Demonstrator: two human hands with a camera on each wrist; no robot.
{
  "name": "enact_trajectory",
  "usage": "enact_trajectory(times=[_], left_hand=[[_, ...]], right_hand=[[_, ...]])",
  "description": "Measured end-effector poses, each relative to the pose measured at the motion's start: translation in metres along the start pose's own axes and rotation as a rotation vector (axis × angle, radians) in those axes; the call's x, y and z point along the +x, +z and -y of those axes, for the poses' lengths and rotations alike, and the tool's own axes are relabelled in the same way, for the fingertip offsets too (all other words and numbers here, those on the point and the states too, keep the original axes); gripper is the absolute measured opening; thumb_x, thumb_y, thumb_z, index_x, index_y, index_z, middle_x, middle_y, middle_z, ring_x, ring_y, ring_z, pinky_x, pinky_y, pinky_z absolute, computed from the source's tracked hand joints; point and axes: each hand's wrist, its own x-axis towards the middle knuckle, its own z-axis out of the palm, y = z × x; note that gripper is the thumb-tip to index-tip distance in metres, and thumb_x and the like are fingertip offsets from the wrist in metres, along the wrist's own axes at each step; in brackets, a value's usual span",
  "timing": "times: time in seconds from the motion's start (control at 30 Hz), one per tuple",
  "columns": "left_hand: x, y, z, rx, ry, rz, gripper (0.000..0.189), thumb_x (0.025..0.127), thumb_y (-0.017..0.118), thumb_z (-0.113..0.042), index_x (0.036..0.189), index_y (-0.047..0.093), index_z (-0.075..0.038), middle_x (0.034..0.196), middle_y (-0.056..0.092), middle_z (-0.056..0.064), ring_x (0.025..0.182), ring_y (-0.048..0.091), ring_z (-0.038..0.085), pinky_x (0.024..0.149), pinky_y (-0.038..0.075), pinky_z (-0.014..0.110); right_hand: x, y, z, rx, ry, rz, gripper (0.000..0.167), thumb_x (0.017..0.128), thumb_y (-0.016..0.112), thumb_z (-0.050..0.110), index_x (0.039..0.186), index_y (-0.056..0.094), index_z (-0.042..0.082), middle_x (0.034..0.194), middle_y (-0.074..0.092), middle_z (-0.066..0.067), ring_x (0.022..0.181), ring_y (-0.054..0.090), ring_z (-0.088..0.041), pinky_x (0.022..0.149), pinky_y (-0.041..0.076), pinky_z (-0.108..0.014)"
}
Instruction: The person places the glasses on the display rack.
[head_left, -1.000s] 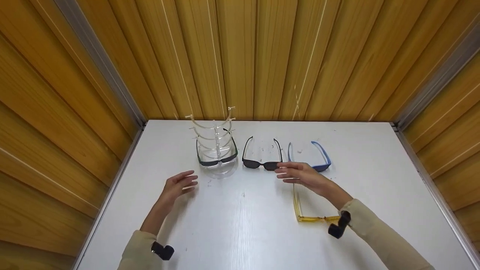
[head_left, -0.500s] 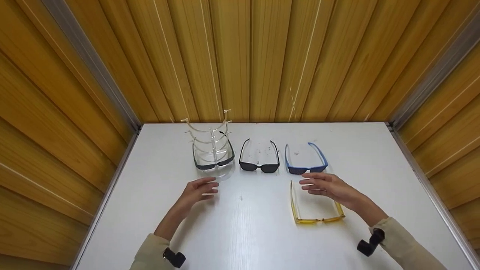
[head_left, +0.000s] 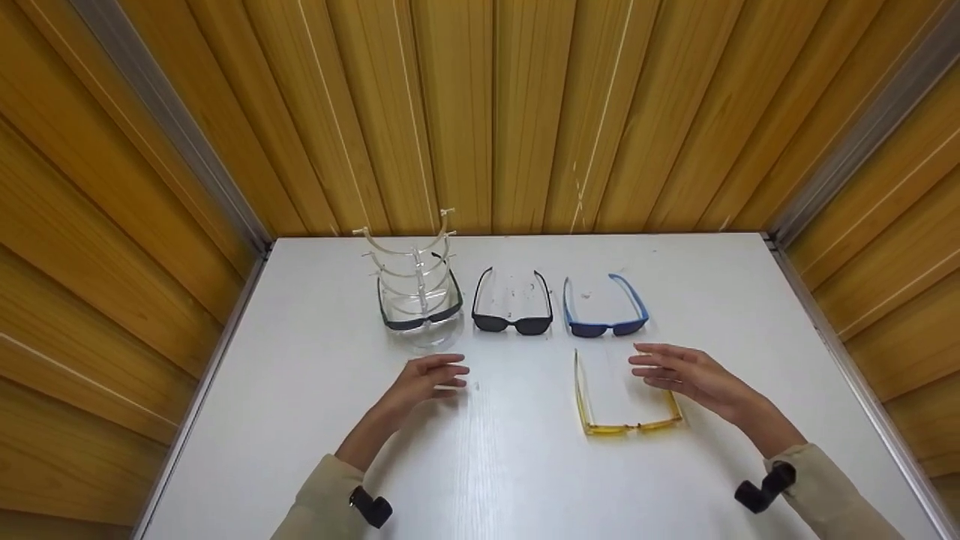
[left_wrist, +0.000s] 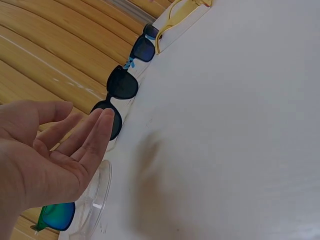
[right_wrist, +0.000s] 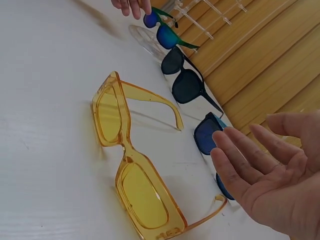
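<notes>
My left hand (head_left: 424, 384), fingers loosely bent and holding nothing, hovers over the table just in front of a clear tiered display stand (head_left: 420, 281). Green-framed sunglasses (right_wrist: 167, 37) sit low on that stand. My right hand (head_left: 697, 379) is held in the air above the right temple of the yellow glasses (head_left: 611, 430), its relaxed fingers apart from them. Black sunglasses (head_left: 511, 324) lie with temples unfolded to the right of the stand. Blue-framed sunglasses (head_left: 607, 328) lie further right, behind the yellow pair.
A white table (head_left: 300, 375) carries everything. Wood-look panels (head_left: 480, 112) rise behind it and at both sides, with metal edging (head_left: 855, 367) along the right. The stand's upper tiers hold no glasses. Each sleeve bears a small black wrist camera (head_left: 765, 487).
My right hand has moved right, away from the black sunglasses and over the yellow pair's right side. My left hand has moved right, in front of the stand. The glasses stay put.
</notes>
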Motion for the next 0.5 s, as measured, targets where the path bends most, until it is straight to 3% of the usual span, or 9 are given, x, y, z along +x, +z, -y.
enact_trajectory(times=[0.13,0.37,0.5], left_hand=[[0.001,0.009,-0.002,-0.003,0.008,0.031,0.046,0.104,0.056,-0.013,0.143,0.049,0.011,0.134,0.065,0.027,0.117,0.069,0.036,0.108,0.052,0.053],[0.005,0.028,0.001,-0.008,-0.004,0.096,0.047,0.102,0.059,-0.009,0.143,0.049,0.011,0.133,0.064,0.029,0.112,0.072,0.028,0.108,0.053,0.053],[0.012,0.042,0.004,-0.025,-0.017,0.142,0.048,0.101,0.06,-0.007,0.144,0.049,0.01,0.135,0.063,0.029,0.113,0.071,0.029,0.108,0.052,0.054]], right_hand=[[-0.006,-0.009,-0.005,0.001,-0.024,-0.005,0.047,0.11,0.046,0.021,0.154,0.043,0.005,0.144,0.063,0.002,0.128,0.063,-0.008,0.109,0.051,-0.026],[-0.015,-0.019,-0.013,0.036,-0.039,-0.007,0.045,0.111,0.043,0.022,0.154,0.045,0.008,0.146,0.062,-0.001,0.129,0.062,-0.009,0.109,0.051,-0.025],[-0.02,-0.027,-0.014,0.075,-0.046,-0.015,0.039,0.111,0.043,0.02,0.149,0.052,0.015,0.143,0.064,0.0,0.128,0.063,-0.009,0.109,0.051,-0.027]])
